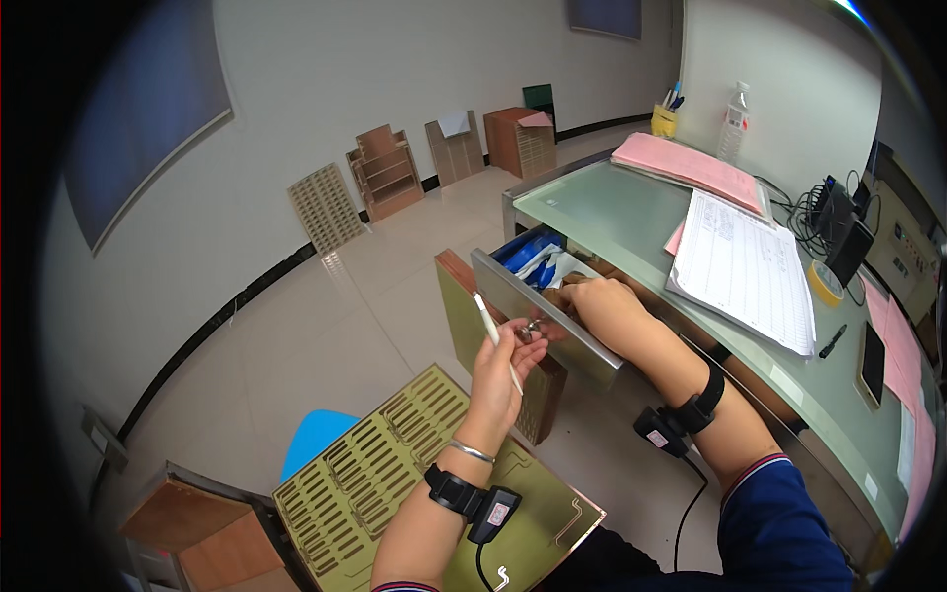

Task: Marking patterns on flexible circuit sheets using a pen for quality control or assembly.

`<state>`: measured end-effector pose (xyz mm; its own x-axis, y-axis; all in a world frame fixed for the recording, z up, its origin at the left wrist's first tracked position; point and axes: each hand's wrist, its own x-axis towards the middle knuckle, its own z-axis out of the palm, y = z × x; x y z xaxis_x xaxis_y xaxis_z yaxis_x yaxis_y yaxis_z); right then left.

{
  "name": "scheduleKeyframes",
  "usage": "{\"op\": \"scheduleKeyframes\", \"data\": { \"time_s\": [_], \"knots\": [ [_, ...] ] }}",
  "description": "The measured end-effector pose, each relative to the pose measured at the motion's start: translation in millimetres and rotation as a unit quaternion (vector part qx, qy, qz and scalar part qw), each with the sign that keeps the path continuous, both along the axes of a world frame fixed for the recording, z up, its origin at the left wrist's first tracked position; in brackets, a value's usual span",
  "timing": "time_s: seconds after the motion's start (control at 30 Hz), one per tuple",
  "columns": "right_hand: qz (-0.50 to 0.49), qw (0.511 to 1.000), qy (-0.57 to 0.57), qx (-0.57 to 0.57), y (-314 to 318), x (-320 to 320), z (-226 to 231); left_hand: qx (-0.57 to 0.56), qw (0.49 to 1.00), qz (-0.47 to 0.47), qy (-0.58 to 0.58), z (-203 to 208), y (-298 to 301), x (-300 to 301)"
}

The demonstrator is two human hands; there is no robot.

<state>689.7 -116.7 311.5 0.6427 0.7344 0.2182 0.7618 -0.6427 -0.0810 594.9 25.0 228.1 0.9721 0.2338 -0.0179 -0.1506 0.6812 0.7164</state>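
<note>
My left hand [495,373] is beside the front of a pulled-out drawer [552,311], palm turned up. A slim white pen-like stick [486,318] is held slantwise under its thumb. At its curled fingertips is a small shiny metal piece [528,331], whose kind I cannot make out. My right hand [609,308] reaches over the drawer front into the drawer, its fingertips hidden inside. Blue and white plastic wrapping [538,261] lies in the drawer, near that hand. A greenish slotted panel [390,449] with copper-coloured edges lies below my left forearm.
The glass-topped desk [592,212] carries pink folders [691,168], written sheets [745,266], tape [825,283], a phone [871,363] and a bottle [734,123]. A stack of boards [459,306] stands against the drawer. More panels [385,173] lean on the wall. Cables hang from both wrist straps.
</note>
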Motion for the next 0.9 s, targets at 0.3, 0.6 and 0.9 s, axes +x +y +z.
{"op": "scheduleKeyframes", "data": {
  "time_s": [0.3,0.6,0.9],
  "knots": [
    [-0.042,0.994,-0.105,-0.002,-10,-5,5,0.05,0.998,0.032,0.003,15,-10,-12],
    [-0.01,0.959,-0.1,0.264,-29,-64,49,0.06,0.994,-0.046,-0.084,27,-38,-2],
    [0.055,0.838,0.246,0.483,-76,-94,10,0.244,0.961,-0.129,0.017,12,-20,-38]
  ]
}}
